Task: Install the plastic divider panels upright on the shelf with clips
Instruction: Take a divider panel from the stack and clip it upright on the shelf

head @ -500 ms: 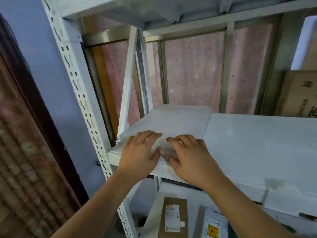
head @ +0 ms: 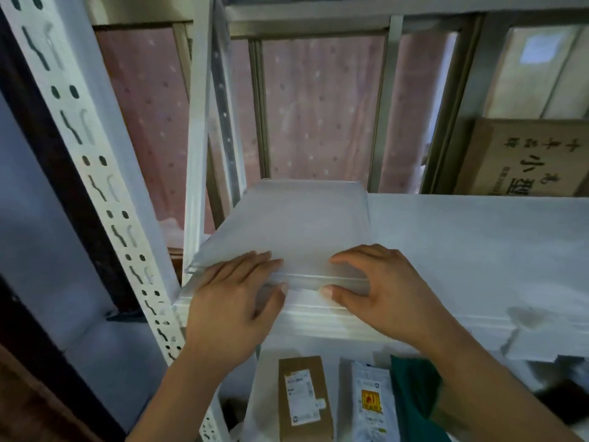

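A stack of translucent plastic divider panels (head: 296, 224) lies flat on the left end of the white shelf (head: 478, 250). My left hand (head: 232, 301) holds the stack's near left edge, fingers on top and thumb at the front edge. My right hand (head: 382, 288) holds the near right part the same way, fingers arched on top and thumb against the front edge. The top panel's near edge looks slightly raised off the stack. No clips are visible.
A white perforated upright post (head: 95, 186) stands left of the shelf, with a diagonal brace (head: 196, 138) behind it. A cardboard box (head: 526, 157) sits at the back right. On the lower shelf lie a brown box (head: 302, 400), a white packet (head: 371, 403) and something green (head: 414, 387).
My hands have moved apart along the stack's near edge, and my thumbs now sit at the front edge. The view has come closer to the shelf.
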Available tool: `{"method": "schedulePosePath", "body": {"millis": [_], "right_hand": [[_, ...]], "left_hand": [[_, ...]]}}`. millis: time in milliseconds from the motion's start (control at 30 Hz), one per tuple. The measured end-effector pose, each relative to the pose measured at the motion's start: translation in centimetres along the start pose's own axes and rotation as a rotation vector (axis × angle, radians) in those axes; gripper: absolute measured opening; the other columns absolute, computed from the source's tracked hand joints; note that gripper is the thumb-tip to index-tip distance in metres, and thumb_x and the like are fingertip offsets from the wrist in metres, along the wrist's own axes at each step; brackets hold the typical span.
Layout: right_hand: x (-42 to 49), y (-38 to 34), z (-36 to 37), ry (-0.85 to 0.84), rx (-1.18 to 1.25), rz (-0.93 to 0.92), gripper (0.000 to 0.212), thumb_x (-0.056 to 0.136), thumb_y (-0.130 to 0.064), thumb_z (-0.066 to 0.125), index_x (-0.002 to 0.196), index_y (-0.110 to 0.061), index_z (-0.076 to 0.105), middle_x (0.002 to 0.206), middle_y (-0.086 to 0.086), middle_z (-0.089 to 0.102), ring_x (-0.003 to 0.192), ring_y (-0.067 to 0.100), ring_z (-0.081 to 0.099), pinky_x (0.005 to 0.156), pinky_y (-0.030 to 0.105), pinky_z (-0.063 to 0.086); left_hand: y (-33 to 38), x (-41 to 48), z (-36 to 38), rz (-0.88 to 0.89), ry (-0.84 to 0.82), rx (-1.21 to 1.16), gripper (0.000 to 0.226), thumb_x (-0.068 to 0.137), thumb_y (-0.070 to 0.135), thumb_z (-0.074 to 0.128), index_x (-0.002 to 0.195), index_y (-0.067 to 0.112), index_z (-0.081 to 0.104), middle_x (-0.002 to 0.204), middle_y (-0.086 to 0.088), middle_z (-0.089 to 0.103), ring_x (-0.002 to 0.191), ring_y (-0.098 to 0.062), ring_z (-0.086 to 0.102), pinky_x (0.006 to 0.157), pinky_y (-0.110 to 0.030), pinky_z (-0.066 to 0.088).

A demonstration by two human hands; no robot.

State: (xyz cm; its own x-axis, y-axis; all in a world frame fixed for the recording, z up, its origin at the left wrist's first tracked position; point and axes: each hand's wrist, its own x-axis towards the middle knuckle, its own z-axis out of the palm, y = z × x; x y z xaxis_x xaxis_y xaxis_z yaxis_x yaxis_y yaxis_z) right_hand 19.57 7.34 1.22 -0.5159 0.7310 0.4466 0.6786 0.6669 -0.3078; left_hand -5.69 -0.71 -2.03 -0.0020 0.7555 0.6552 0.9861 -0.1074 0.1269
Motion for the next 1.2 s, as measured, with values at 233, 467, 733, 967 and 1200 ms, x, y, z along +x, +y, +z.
{"method": "schedulePosePath", "body": {"millis": [233,467,733,967,1200], "right_hand": [[-0.2,-0.4,0.1,0.094,0.049,0.132,0.071,0.068,-0.091,0.058,0.118,-0.042,0.071,0.118,-0.027,0.064,0.106,0.0,0.056,0.094,0.024,0.049],[-1.9,-1.7,0.9,0.173,-0.03,0.206,0.06,0.076,-0.084,0.059,0.118,-0.044,0.071,0.122,-0.027,0.065,0.113,0.001,0.051,0.1,0.033,0.048],[-4.7,-3.7,1.4,0.225,-0.112,0.158,0.057,0.082,-0.076,0.061,0.123,-0.038,0.073,0.127,-0.021,0.065,0.113,0.003,0.05,0.098,0.03,0.044],[-8.0,-5.8,2.6,0.355,-0.049,0.226,0.039,0.082,-0.044,0.079,0.119,-0.036,0.076,0.122,-0.023,0.066,0.109,0.005,0.051,0.099,0.019,0.041],[-9.6,-8.8,2.3,0.524,0.199,0.408,0.032,0.084,-0.059,0.068,0.115,-0.053,0.069,0.117,-0.039,0.061,0.114,-0.004,0.047,0.089,0.013,0.036]], "left_hand": [[-0.9,-0.6,0.4,0.149,0.082,-0.095,0.039,0.105,0.048,0.048,0.126,0.03,0.075,0.131,0.012,0.072,0.122,-0.012,0.065,0.102,-0.039,0.051],[-2.0,-1.0,0.1,0.264,0.084,-0.176,0.042,0.105,0.055,0.049,0.125,0.031,0.077,0.13,0.015,0.073,0.12,-0.009,0.064,0.096,-0.035,0.047],[-2.4,-1.7,-0.3,0.263,0.134,-0.361,0.031,0.096,0.053,0.061,0.116,0.038,0.081,0.124,0.018,0.076,0.118,0.001,0.067,0.096,-0.027,0.053],[-2.6,-2.5,-0.3,0.299,0.182,-0.509,0.03,0.087,0.013,0.089,0.105,0.036,0.084,0.113,0.021,0.077,0.114,0.007,0.069,0.09,-0.034,0.058],[-1.9,2.9,-6.2,0.779,0.334,-0.209,0.033,0.096,0.006,0.066,0.112,0.029,0.084,0.116,0.011,0.08,0.112,-0.013,0.075,0.091,-0.04,0.053]]}}
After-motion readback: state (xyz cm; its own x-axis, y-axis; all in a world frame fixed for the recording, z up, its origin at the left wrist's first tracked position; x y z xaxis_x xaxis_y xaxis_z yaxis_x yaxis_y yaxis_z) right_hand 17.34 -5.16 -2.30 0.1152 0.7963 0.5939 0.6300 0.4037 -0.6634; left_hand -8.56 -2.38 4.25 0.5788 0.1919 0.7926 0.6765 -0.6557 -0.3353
